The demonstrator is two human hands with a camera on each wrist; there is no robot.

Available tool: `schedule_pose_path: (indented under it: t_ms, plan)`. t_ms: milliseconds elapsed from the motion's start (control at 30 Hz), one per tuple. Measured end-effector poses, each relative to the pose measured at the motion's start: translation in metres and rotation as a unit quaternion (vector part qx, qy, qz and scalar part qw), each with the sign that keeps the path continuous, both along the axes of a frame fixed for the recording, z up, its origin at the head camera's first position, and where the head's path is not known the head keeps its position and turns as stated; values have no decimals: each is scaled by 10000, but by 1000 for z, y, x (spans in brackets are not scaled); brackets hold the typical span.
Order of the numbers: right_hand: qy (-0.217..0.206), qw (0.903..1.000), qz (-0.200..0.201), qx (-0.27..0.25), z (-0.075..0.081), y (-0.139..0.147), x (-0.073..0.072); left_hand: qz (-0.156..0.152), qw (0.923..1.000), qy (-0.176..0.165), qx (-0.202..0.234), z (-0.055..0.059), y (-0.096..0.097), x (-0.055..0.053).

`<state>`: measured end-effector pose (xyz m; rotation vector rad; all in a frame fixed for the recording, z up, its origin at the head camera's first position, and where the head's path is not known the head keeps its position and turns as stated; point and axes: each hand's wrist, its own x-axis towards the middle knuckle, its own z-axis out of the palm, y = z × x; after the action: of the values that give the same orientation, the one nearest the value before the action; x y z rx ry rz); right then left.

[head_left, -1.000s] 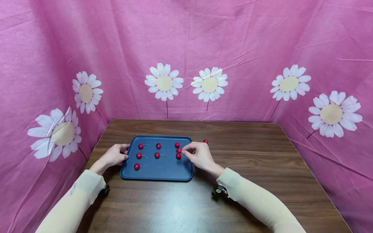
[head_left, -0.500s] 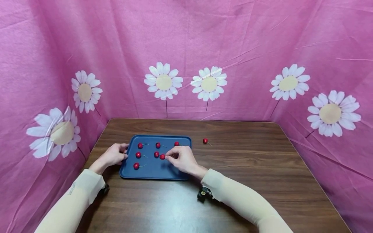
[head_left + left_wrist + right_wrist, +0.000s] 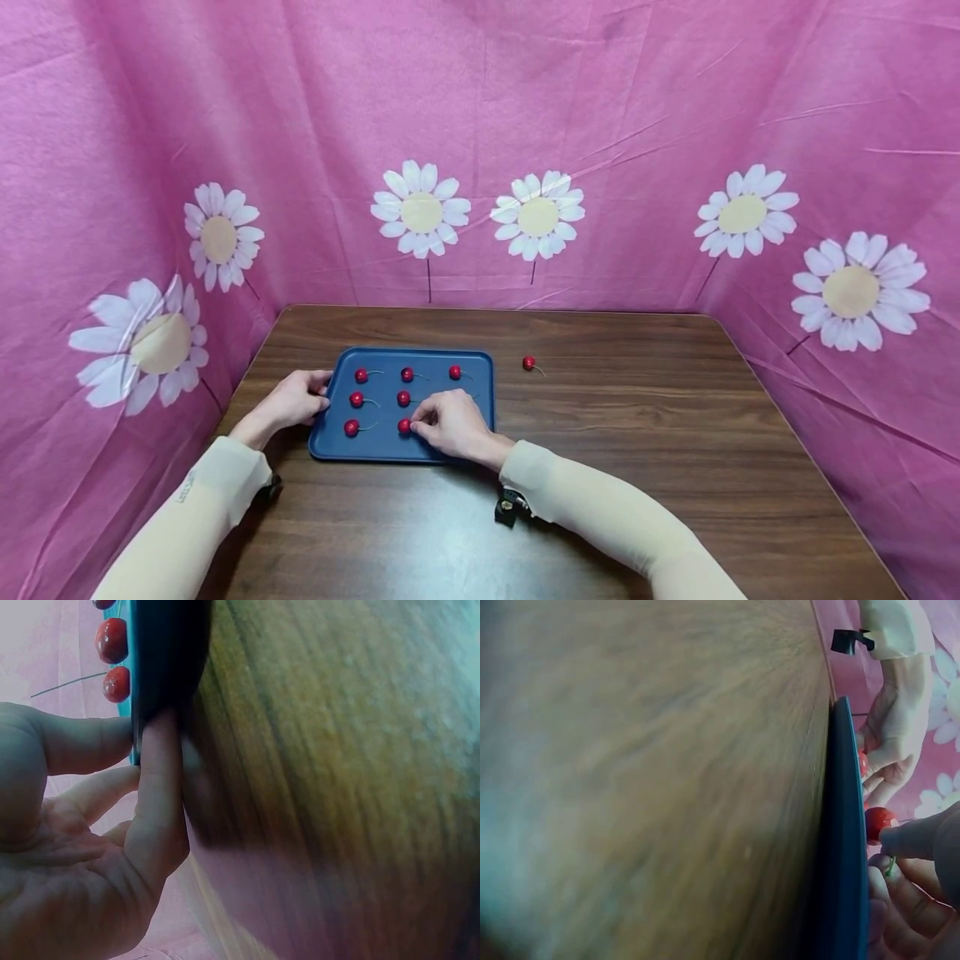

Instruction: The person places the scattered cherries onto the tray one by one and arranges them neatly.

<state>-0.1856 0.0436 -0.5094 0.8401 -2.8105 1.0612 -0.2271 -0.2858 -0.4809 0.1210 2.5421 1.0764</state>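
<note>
A dark blue tray (image 3: 375,451) lies on the wooden table with several red stemmed cherries on it in rows. My left hand (image 3: 295,398) grips the tray's left edge, thumb (image 3: 90,746) on the upper side and a finger (image 3: 160,772) underneath. Over the tray's front half, my right hand (image 3: 455,421) pinches a cherry (image 3: 405,426) at its stem end; the green stem (image 3: 890,866) shows between the fingertips in the right wrist view. This cherry sits in front of another cherry (image 3: 403,398) and right of the front-left cherry (image 3: 351,427). My right hand hides part of the tray's right side.
One loose cherry (image 3: 528,363) lies on the table (image 3: 637,433) beyond the tray's back right corner. Pink cloth (image 3: 630,108) printed with white daisies hangs behind the table and along both sides.
My right hand has carried the pinched cherry left and toward the front, from the tray's right side to the middle of the front row. The left hand stays on the tray's edge.
</note>
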Motion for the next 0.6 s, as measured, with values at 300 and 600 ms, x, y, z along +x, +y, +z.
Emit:
schedule_pose_path:
  t_ms: [300,600]
  plan:
    - [-150,9988,47,468,2,-5,1,25,10000,41,16,-1,0,1]
    - [-178,9982,-3,568,1,-7,0,46,10000,45,-33,-1,0,0]
